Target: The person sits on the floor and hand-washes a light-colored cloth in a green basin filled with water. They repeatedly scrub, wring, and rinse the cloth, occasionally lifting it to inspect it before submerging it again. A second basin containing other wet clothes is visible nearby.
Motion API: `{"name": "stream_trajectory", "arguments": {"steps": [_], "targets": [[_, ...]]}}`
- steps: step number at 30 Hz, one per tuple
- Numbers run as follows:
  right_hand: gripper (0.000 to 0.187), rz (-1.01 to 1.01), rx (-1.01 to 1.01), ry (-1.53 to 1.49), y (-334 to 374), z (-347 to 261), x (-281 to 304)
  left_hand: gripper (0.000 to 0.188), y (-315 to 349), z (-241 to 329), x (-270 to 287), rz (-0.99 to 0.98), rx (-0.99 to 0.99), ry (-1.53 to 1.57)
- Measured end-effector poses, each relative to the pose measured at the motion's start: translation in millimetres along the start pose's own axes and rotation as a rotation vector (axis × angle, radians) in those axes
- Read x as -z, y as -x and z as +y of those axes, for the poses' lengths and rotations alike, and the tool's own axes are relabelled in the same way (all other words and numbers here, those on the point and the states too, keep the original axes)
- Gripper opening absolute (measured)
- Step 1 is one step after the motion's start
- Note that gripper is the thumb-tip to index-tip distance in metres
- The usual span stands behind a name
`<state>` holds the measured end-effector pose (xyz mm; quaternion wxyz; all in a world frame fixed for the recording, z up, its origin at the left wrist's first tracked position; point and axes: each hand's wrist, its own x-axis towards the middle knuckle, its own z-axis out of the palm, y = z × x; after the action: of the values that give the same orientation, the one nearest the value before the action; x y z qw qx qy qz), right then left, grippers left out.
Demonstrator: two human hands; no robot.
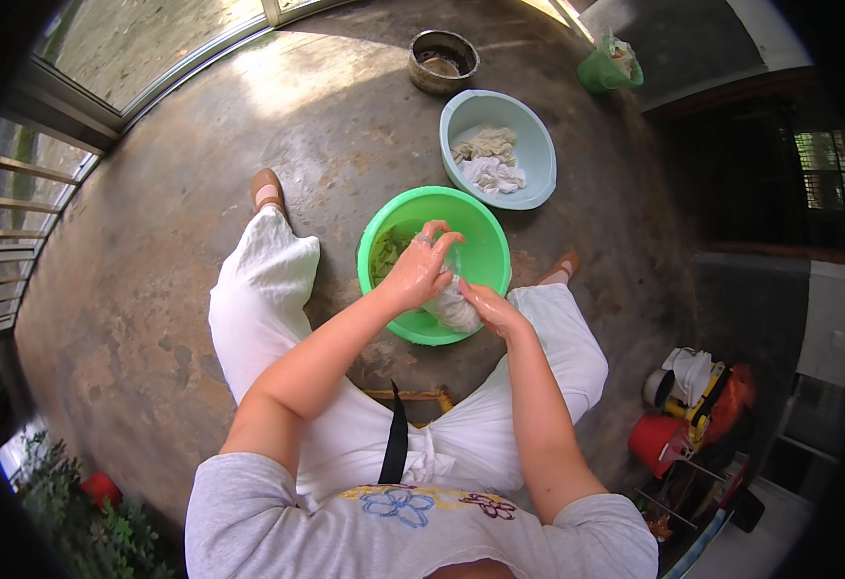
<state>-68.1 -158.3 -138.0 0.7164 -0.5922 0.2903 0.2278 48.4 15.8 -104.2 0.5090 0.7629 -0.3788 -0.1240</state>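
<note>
Between my spread knees stands a bright green basin (pixel 495 236) with both my hands over it. My right hand (pixel 490 307) grips the upper end of a wet, bunched white cloth (pixel 452 309) hanging inside the basin. My left hand (pixel 419 270) is at the cloth's left, palm turned inward, its fingers bent and apart; it wears a ring. Its palm side is partly hidden, but I see nothing clasped in it. A yellow-green crumpled heap (pixel 387 256), perhaps cloth or leaves, lies against the basin's left wall, partly behind my left hand.
Beyond the green basin sits a pale blue basin (pixel 536 159) holding crumpled white and beige cloths (pixel 492 159). Farther back are a worn metal pot (pixel 444 63) and a green bin (pixel 608 73). A red bucket (pixel 656 442) stands among clutter at right; leafy plants (pixel 85 516) are at lower left.
</note>
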Motion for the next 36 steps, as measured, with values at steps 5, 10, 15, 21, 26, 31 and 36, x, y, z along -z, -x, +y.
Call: {"name": "stream_trajectory", "arguments": {"steps": [5,10,15,21,26,31,36], "targets": [[0.040,0.128,0.244,-0.053,30.9,-30.2,1.2,0.052,13.2,-0.4,7.2,-0.149,0.119,-0.095],[0.036,0.220,0.467,-0.712,34.7,-29.9,2.0,0.030,11.8,21.9,21.3,-0.403,0.239,-0.221],[0.040,0.312,0.348,-0.857,16.0,-31.9,-5.3,0.033,4.7,2.4,3.3,0.123,0.103,0.376],[0.005,0.666,0.744,0.521,-17.6,-38.8,-69.6,0.019,0.1,-30.3,-16.1,0.059,0.954,1.543],[0.032,0.941,0.594,0.706,-50.6,-42.5,-91.1,0.021,17.1,-31.0,-56.2,0.188,1.045,1.614],[0.037,0.826,0.960,0.757,-24.9,-36.9,-144.6,0.021,25.7,-102.0,-52.0,-0.031,0.812,1.734],[0.039,0.970,0.147,0.525,-52.9,-40.2,-52.0,0.023,11.5,-10.5,-53.4,0.086,1.121,1.457]]}}
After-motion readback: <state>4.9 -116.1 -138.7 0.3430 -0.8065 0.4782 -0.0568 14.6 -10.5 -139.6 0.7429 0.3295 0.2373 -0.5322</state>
